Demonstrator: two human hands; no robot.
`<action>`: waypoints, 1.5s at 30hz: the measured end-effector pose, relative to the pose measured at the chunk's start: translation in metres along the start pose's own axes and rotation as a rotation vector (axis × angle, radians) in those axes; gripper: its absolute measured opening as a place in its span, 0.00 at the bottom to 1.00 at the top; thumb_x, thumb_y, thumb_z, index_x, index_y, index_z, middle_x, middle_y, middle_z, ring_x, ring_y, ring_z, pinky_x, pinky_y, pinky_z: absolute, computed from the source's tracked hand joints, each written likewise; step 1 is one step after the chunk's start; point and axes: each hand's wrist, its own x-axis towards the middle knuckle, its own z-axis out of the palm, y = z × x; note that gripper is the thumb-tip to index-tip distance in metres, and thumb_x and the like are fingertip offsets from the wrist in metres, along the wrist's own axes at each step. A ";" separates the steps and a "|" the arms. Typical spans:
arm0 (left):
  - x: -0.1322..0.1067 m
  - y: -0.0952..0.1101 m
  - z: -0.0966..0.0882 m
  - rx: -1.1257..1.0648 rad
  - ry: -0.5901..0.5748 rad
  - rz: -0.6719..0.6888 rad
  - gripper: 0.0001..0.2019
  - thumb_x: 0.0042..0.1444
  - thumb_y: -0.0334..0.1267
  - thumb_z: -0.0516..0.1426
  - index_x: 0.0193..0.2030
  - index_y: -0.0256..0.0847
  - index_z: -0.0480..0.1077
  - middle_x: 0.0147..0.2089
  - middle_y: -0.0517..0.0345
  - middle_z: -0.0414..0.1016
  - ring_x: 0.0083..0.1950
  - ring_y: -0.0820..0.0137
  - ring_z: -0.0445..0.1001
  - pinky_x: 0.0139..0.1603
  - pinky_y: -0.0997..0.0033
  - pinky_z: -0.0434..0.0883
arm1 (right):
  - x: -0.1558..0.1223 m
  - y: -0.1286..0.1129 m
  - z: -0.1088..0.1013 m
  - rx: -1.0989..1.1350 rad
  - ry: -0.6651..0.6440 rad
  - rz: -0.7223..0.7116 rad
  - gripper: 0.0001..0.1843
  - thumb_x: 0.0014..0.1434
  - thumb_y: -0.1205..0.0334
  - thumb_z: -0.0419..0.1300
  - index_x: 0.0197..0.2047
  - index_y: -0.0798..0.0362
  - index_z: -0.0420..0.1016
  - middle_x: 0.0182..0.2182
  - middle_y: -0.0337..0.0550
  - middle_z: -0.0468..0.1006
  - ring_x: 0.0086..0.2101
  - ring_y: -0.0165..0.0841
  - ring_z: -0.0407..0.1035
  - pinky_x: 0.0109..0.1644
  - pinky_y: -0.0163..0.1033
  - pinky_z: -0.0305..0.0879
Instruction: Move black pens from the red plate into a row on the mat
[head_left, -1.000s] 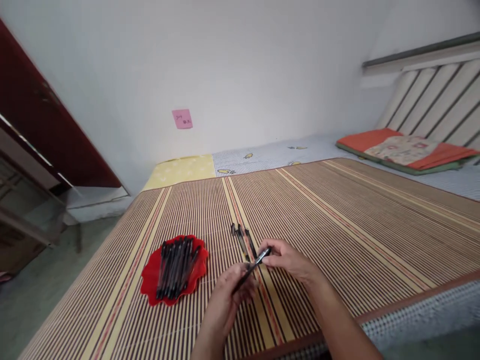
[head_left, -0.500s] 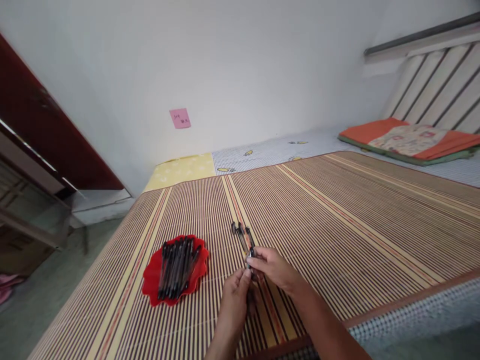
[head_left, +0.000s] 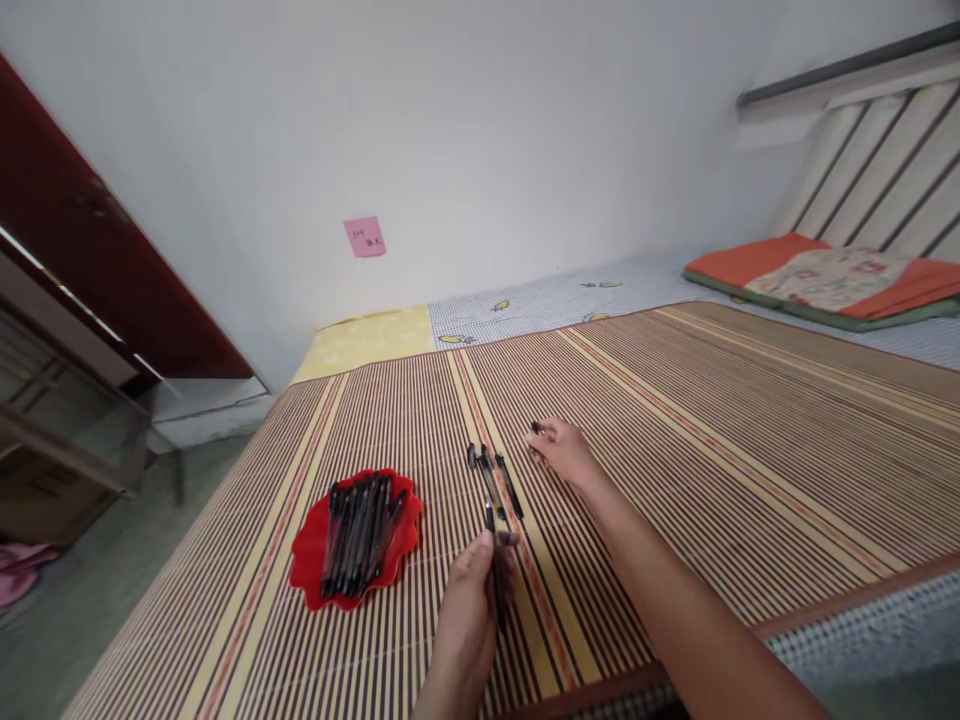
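Note:
My left hand is closed on a black pen that points away from me along the striped mat. My right hand is stretched out further along the mat and pinches a small black pen cap between its fingertips. Between the two hands lie three black pens side by side on the mat. A red scalloped plate to the left of my left hand holds several more black pens.
The mat covers a bed with a patterned sheet along the white wall. An orange pillow lies at the far right by the headboard. A pink note sticks to the wall. A dark red cabinet stands at the left.
My right hand has pulled the cap off the pen and moved away to the right and forward. My left hand keeps the pen body, now pointing away from me.

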 end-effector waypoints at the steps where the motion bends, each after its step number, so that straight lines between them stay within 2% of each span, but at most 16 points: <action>1: 0.000 0.003 -0.001 -0.032 0.013 0.011 0.23 0.38 0.54 0.72 0.32 0.34 0.80 0.23 0.59 0.75 0.24 0.76 0.70 0.26 0.79 0.64 | 0.010 -0.004 0.008 -0.052 -0.001 0.002 0.06 0.58 0.62 0.60 0.38 0.56 0.75 0.26 0.41 0.77 0.26 0.31 0.71 0.29 0.33 0.62; 3: 0.000 0.008 -0.002 -0.070 0.016 0.018 0.22 0.37 0.51 0.73 0.32 0.34 0.81 0.22 0.58 0.76 0.25 0.74 0.72 0.27 0.77 0.65 | 0.028 -0.010 0.024 -0.177 -0.015 -0.002 0.03 0.55 0.65 0.63 0.31 0.56 0.76 0.27 0.44 0.78 0.29 0.33 0.73 0.31 0.34 0.60; 6: 0.001 0.011 -0.005 -0.091 0.004 0.011 0.19 0.40 0.48 0.73 0.34 0.35 0.81 0.20 0.61 0.74 0.23 0.75 0.71 0.24 0.78 0.64 | 0.044 -0.017 0.045 -0.345 -0.057 -0.007 0.06 0.53 0.66 0.66 0.26 0.56 0.76 0.29 0.49 0.79 0.33 0.37 0.74 0.31 0.35 0.57; 9: 0.004 0.010 -0.008 -0.109 0.019 0.023 0.19 0.40 0.46 0.73 0.35 0.35 0.81 0.21 0.62 0.75 0.22 0.75 0.71 0.24 0.78 0.65 | 0.046 -0.019 0.057 -0.451 -0.102 -0.002 0.05 0.51 0.65 0.69 0.28 0.56 0.78 0.30 0.50 0.80 0.33 0.37 0.74 0.31 0.36 0.55; 11: 0.006 0.010 -0.010 -0.129 0.069 0.033 0.20 0.39 0.45 0.74 0.36 0.36 0.80 0.24 0.61 0.77 0.25 0.75 0.74 0.26 0.78 0.69 | 0.044 -0.018 0.060 -0.488 -0.122 -0.005 0.06 0.53 0.62 0.68 0.30 0.56 0.79 0.30 0.50 0.80 0.33 0.37 0.74 0.31 0.35 0.54; 14: 0.008 0.009 -0.012 -0.182 0.143 0.033 0.20 0.38 0.42 0.75 0.37 0.38 0.78 0.31 0.58 0.82 0.31 0.71 0.79 0.34 0.75 0.75 | 0.039 -0.017 0.058 -0.505 -0.139 -0.017 0.10 0.60 0.59 0.63 0.30 0.56 0.79 0.28 0.50 0.79 0.29 0.35 0.72 0.30 0.35 0.54; 17: 0.009 0.007 -0.013 -0.249 0.145 0.043 0.19 0.38 0.38 0.75 0.37 0.38 0.77 0.33 0.57 0.83 0.34 0.70 0.81 0.39 0.74 0.77 | 0.034 -0.014 0.053 -0.509 -0.148 -0.027 0.14 0.62 0.61 0.60 0.25 0.56 0.77 0.24 0.47 0.76 0.25 0.32 0.68 0.28 0.36 0.52; 20: 0.009 0.007 -0.014 -0.282 0.127 0.051 0.20 0.37 0.37 0.76 0.36 0.38 0.77 0.33 0.57 0.83 0.34 0.71 0.81 0.40 0.75 0.77 | 0.030 -0.010 0.049 -0.503 -0.140 -0.040 0.15 0.61 0.64 0.60 0.23 0.55 0.74 0.22 0.44 0.74 0.23 0.30 0.66 0.28 0.35 0.50; 25: 0.010 0.007 -0.014 -0.312 0.105 0.056 0.22 0.32 0.37 0.77 0.35 0.39 0.77 0.34 0.57 0.84 0.34 0.71 0.81 0.39 0.75 0.77 | 0.023 -0.001 0.042 -0.460 -0.121 -0.047 0.14 0.61 0.65 0.58 0.24 0.55 0.74 0.21 0.42 0.74 0.24 0.30 0.66 0.29 0.35 0.52; 31: 0.010 0.008 -0.014 -0.251 0.036 0.063 0.22 0.36 0.40 0.76 0.38 0.36 0.79 0.31 0.57 0.82 0.34 0.71 0.80 0.39 0.74 0.77 | 0.015 0.010 0.034 -0.362 -0.134 -0.048 0.14 0.63 0.66 0.56 0.25 0.54 0.72 0.20 0.39 0.74 0.23 0.28 0.68 0.29 0.32 0.54; 35: 0.007 0.010 -0.010 -0.287 0.087 0.046 0.22 0.32 0.38 0.77 0.35 0.38 0.79 0.33 0.58 0.84 0.31 0.75 0.79 0.40 0.76 0.76 | 0.013 0.014 0.032 -0.295 -0.137 -0.034 0.16 0.63 0.69 0.53 0.25 0.55 0.72 0.19 0.37 0.73 0.22 0.27 0.68 0.28 0.30 0.56; 41: 0.005 0.012 -0.008 -0.281 0.103 0.047 0.22 0.32 0.39 0.77 0.35 0.38 0.78 0.32 0.59 0.83 0.32 0.73 0.79 0.40 0.75 0.76 | 0.012 0.010 0.029 -0.229 -0.111 -0.010 0.13 0.62 0.68 0.53 0.28 0.55 0.76 0.21 0.38 0.74 0.23 0.29 0.70 0.29 0.32 0.58; 45: 0.005 0.012 -0.011 -0.237 0.077 0.045 0.19 0.36 0.39 0.76 0.34 0.38 0.76 0.31 0.59 0.82 0.31 0.73 0.78 0.40 0.74 0.76 | -0.009 -0.009 0.024 -0.158 -0.093 -0.041 0.10 0.62 0.63 0.55 0.37 0.54 0.78 0.32 0.43 0.80 0.28 0.31 0.73 0.32 0.34 0.63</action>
